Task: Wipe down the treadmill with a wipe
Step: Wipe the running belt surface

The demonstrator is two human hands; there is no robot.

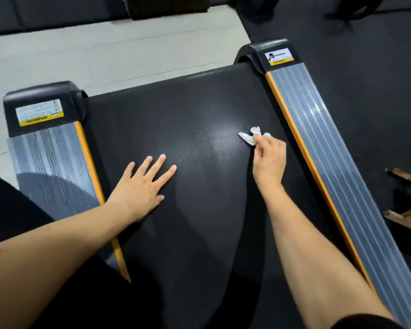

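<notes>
wipe on treadmill, right of centre

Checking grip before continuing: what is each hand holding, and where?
Right hand pinches the crumpled white wipe at its near edge. Left hand holds nothing, flat on the belt.

Place: we take this for a gym.
Machine: a black-belted treadmill with ribbed grey side rails edged in orange (warning stickers on its end caps).
Floor: dark rubber matting beside pale tiles.
</notes>
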